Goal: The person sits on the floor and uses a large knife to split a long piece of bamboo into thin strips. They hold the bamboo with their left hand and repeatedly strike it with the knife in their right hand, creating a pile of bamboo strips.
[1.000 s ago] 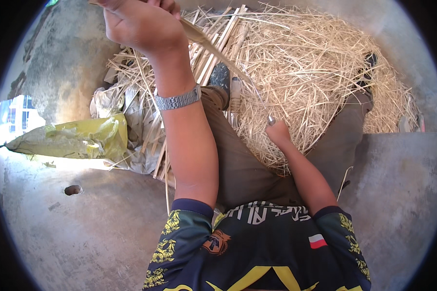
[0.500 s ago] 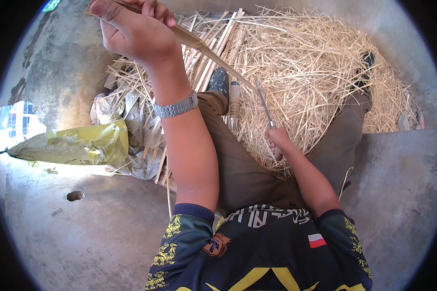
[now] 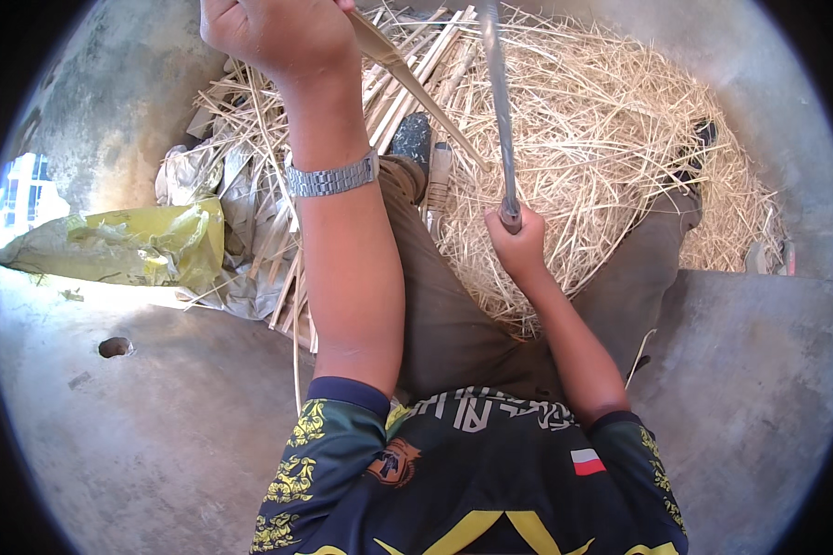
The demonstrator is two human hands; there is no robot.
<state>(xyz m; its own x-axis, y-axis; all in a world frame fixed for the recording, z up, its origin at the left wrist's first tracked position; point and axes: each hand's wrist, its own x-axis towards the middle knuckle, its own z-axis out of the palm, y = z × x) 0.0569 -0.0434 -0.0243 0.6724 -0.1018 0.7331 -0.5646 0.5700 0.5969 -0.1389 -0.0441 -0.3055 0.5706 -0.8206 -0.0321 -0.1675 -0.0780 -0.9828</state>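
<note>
My left hand [image 3: 282, 32], raised at the upper left and partly cut off by the top edge, is closed around a bamboo strip [image 3: 407, 76]. The strip slants down and right from the fist, its thin end over the pile of shavings. A steel watch is on that wrist. Lower and to the right, my right hand [image 3: 520, 242] grips the handle of a long-bladed knife [image 3: 501, 111]. Its blade points up, slightly blurred, its tip reaching the top edge. It stands to the right of the strip, apart from it in the picture.
Pale shavings [image 3: 583, 139] heap up between and beyond my legs. Several split strips [image 3: 426, 60] lie at their left, near my dark shoe [image 3: 411, 139]. A yellow sack [image 3: 148, 245] lies farther left, above a round hole [image 3: 116, 348] in the concrete. Grey walls stand behind.
The knife has swung up, away from the strip's thin end, and now points upward. My left hand has risen slightly with the strip still in it.
</note>
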